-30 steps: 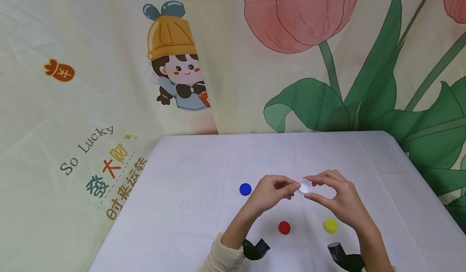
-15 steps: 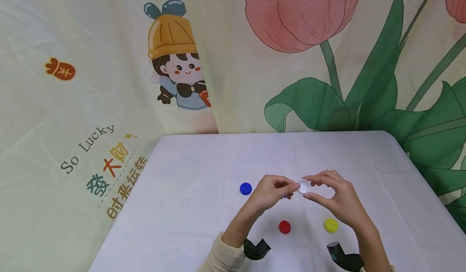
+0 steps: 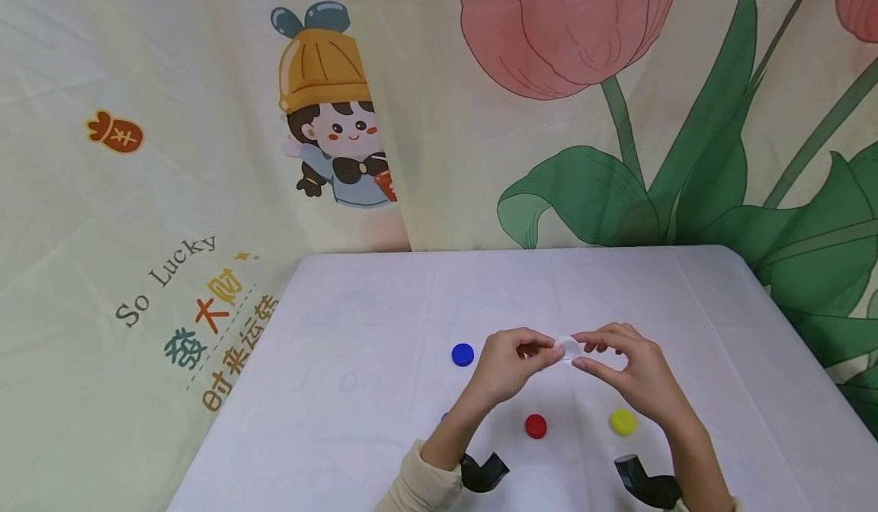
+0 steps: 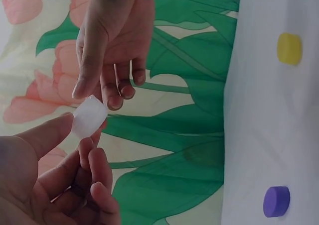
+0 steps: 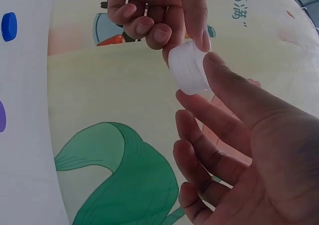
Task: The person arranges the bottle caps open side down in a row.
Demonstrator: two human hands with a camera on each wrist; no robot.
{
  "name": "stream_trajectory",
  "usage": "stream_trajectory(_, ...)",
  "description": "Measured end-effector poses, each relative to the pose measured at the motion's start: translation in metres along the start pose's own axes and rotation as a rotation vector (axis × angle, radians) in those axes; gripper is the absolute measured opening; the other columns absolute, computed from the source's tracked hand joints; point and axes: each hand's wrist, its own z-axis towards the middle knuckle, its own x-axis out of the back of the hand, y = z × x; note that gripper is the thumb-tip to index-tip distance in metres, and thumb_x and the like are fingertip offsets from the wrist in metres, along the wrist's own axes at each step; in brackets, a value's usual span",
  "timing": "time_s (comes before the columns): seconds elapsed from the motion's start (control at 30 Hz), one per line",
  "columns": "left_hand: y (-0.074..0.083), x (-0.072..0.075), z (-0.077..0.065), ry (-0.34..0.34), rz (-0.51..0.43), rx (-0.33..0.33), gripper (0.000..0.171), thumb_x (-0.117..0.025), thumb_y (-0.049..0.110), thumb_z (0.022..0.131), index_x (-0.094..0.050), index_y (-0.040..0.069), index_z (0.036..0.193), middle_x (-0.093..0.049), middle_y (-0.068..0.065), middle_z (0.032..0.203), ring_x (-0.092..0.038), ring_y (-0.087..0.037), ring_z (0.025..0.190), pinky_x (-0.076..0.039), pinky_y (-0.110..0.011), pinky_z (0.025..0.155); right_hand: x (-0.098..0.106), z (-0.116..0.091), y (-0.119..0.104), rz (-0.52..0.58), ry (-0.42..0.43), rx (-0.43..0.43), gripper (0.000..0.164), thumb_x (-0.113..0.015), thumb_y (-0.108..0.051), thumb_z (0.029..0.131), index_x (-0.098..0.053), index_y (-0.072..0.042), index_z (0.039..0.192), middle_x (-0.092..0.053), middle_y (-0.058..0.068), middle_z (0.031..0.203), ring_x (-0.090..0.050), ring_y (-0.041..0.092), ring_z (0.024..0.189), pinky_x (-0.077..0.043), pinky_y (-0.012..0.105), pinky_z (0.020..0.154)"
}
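A small white round cap [image 3: 568, 348] is held up above the table between both hands. My left hand [image 3: 511, 365] pinches its left edge with thumb and forefinger. My right hand [image 3: 634, 367] has its thumb and forefinger at opposite edges on the other side. In the left wrist view the white cap [image 4: 89, 117] shows a plain side wall, with the right thumb close to its top. The right wrist view has the white cap [image 5: 188, 68] between the right thumb and forefinger tips.
On the white table [image 3: 343, 306] lie a blue cap [image 3: 463, 355], a red cap [image 3: 536, 426] and a yellow cap [image 3: 623, 422]. A purple cap [image 4: 276, 201] shows in the left wrist view. Printed cloth [image 3: 446, 139] hangs behind the table.
The white cap has shifted slightly left and its tilt has changed a little. Both hands have drawn slightly left; the right fingers stay at the cap.
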Motion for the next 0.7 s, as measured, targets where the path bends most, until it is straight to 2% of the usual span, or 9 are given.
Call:
stream_trajectory(0.17,-0.0027,-0.0014,-0.0016,0.066,0.109,-0.178,0.020,-0.072,0.026,0.081,-0.072,0.011,0.094,-0.057,0.008,0.071,-0.050,-0.004,0.065,-0.044,-0.020,0.052,-0.0019,-0.0012,0.0033,0.014,-0.020,-0.034,0.023,-0.072,-0.024,0.081,-0.071,-0.011,0.100,-0.063,-0.007,0.088,-0.048,0.012,0.084,-0.042,0.033,0.068)
stream_trajectory(0.33,-0.0039,-0.0030,-0.0050,0.130,0.278,-0.378,0.023,-0.072,0.027,0.081,-0.072,0.010,0.097,-0.056,0.006,0.071,-0.050,-0.003,0.066,-0.042,-0.014,0.055,-0.0034,-0.0018,0.0061,0.040,-0.046,-0.057,0.018,-0.064,-0.025,0.087,-0.072,-0.010,0.095,-0.064,-0.004,0.089,-0.049,0.014,0.083,-0.043,0.035,0.068)
stream_trajectory(0.53,-0.0059,-0.0033,-0.0060,0.180,0.479,-0.586,0.024,-0.072,0.030,0.081,-0.072,0.014,0.098,-0.059,0.006,0.075,-0.051,-0.004,0.070,-0.040,-0.009,0.064,-0.0037,-0.0015,0.0076,0.049,-0.073,-0.076,0.018,-0.062,-0.027,0.089,-0.072,-0.013,0.091,-0.063,-0.007,0.087,-0.049,0.014,0.082,-0.043,0.033,0.069)
stream_trajectory(0.6,-0.0066,-0.0029,-0.0053,0.191,0.525,-0.636,0.023,-0.071,0.031,0.081,-0.072,0.015,0.098,-0.060,0.007,0.075,-0.051,-0.004,0.071,-0.039,-0.009,0.066,-0.0037,-0.0019,0.0072,0.054,-0.078,-0.080,0.018,-0.062,-0.027,0.089,-0.072,-0.013,0.091,-0.064,-0.007,0.088,-0.050,0.014,0.082,-0.044,0.033,0.069)
stream_trajectory(0.7,-0.0077,-0.0024,-0.0046,0.196,0.563,-0.674,0.023,-0.071,0.032,0.081,-0.072,0.016,0.099,-0.061,0.008,0.076,-0.052,-0.004,0.072,-0.039,-0.009,0.068,-0.0039,-0.0027,0.0060,0.067,-0.082,-0.087,0.018,-0.062,-0.027,0.089,-0.072,-0.013,0.092,-0.064,-0.006,0.089,-0.051,0.014,0.082,-0.045,0.032,0.069)
